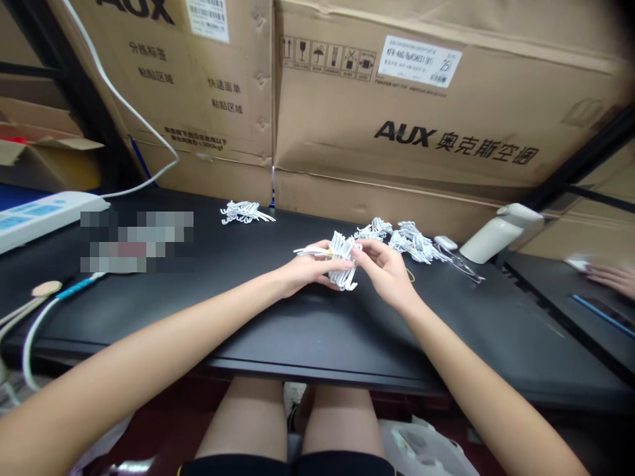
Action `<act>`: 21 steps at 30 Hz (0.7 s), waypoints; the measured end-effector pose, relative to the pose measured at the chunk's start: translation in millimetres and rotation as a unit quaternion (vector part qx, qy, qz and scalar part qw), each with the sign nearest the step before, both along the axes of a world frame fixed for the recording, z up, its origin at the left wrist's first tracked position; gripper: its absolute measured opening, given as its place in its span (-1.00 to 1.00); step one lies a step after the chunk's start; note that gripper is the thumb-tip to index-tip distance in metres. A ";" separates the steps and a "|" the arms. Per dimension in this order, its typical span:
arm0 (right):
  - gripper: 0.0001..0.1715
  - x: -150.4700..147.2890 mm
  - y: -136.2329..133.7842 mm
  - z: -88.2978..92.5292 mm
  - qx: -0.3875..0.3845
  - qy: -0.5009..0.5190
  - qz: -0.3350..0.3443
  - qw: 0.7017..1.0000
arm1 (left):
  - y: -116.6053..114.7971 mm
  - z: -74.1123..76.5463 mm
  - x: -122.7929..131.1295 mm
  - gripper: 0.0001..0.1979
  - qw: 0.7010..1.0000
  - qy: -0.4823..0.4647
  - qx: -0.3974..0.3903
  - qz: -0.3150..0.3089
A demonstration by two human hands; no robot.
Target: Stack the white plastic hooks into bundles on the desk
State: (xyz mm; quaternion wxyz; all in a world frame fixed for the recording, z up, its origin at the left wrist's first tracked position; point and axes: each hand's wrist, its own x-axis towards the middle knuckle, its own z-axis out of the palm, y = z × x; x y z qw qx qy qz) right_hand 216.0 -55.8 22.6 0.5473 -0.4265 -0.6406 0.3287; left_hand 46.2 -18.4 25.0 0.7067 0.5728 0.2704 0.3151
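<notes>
A bundle of white wire hooks (342,246) is held above the black desk between my two hands. My left hand (305,270) is closed round its left side, the thumb lying across the front and straight stems sticking out to the left. A little yellow shows round the stems, perhaps a band. My right hand (385,266) pinches the bundle's right side; its fingertips are partly hidden by the hooks. Just behind lie several similar white bundles (409,239), and another bundle (243,212) rests alone farther left. A thin yellow loop (411,275) lies beside my right hand.
Large cardboard boxes (322,132) wall off the desk's back. At the right are scissors (464,268), a small white case (445,242) and a cream bottle (501,231). A power strip (49,215) with cables stands left. Another person's hand (612,277) rests on the neighbouring table.
</notes>
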 end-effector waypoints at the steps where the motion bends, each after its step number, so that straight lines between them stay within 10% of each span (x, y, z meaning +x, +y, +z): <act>1: -0.76 -0.5 -0.2 0.3 0.006 0.006 -0.008 1.000 | 0.3 -0.1 -0.3 -0.56 1.000 -0.003 -0.004 0.000; 21: -0.70 -4.0 2.4 0.2 0.027 0.151 -0.158 0.976 | 3.7 -0.6 0.4 -0.58 0.993 0.000 0.084 0.080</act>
